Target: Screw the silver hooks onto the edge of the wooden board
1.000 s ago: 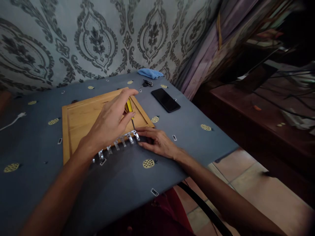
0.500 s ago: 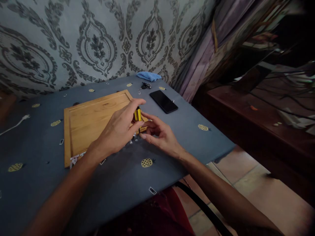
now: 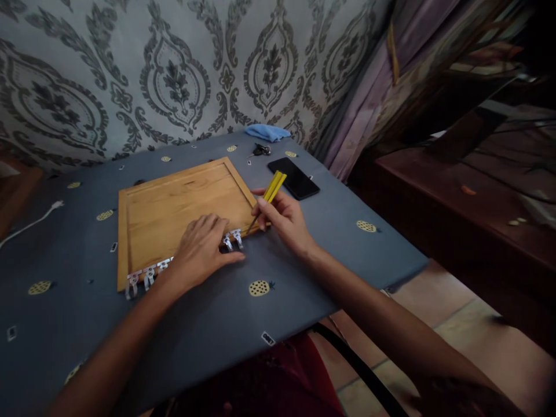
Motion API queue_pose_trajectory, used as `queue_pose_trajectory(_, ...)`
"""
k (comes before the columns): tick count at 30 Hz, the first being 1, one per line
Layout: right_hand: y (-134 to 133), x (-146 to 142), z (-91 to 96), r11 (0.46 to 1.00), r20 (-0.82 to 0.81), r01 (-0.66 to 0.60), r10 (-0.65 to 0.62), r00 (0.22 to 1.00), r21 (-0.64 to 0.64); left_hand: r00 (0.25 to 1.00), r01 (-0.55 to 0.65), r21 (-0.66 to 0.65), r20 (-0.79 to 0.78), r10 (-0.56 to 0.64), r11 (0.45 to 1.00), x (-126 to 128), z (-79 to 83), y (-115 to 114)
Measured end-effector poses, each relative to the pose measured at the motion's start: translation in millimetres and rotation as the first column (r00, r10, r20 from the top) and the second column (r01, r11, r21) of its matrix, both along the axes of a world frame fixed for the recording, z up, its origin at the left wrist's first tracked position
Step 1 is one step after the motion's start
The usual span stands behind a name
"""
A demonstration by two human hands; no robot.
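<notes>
A framed wooden panel (image 3: 178, 202) lies on the table, with several shiny metal clips (image 3: 149, 275) along its near edge. Across that edge rests my left hand (image 3: 202, 246), open, fingers over the wood and thumb stretched out to the right near two more clips. My right hand (image 3: 282, 217) is closed around a yellow-handled screwdriver (image 3: 274, 186), held tilted at the panel's right corner. Its thin shaft points down and left toward the near edge; I cannot tell whether the tip touches the wood.
Behind my right hand lies a black phone (image 3: 297, 178). Farther back are keys (image 3: 261, 150) and a blue cloth (image 3: 268, 132) by the patterned wall. A white cable (image 3: 37, 220) lies at the left. A dark red cabinet (image 3: 456, 202) stands to the right.
My left hand has let go of the screwdriver and dropped to the panel's near edge. The screwdriver is now in my right hand alone, tilted instead of upright.
</notes>
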State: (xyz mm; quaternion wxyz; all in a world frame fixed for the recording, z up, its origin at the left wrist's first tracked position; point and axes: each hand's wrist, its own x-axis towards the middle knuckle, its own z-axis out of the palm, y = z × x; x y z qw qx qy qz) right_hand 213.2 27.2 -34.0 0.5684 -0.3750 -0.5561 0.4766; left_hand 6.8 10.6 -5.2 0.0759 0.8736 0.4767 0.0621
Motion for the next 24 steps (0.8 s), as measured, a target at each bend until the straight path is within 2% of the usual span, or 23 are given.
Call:
queue_pose_trajectory(8, 11.9, -9.1, -10.9, 0.999, -0.044, 0.044, -0.044, 0.998, -0.013, 0.999, -0.036, -0.022, -0.036, 0.035, 0.999, 6.9, 0.6, -2.5)
queue_pose_trajectory(16, 4.9, -2.8, -14.5, 0.997, -0.055, 0.073, -0.075, 0.996, -0.033, 0.998, -0.063, 0.019, -0.003, 0.063, 0.998, 9.3, -3.5, -6.4)
queue_pose_trajectory(24, 1.3, -0.9, -14.8, 0.998, -0.091, 0.050, -0.053, 0.994, -0.035, 0.997, -0.080, -0.024, -0.020, 0.080, 0.997, 10.5, -1.9, -6.5)
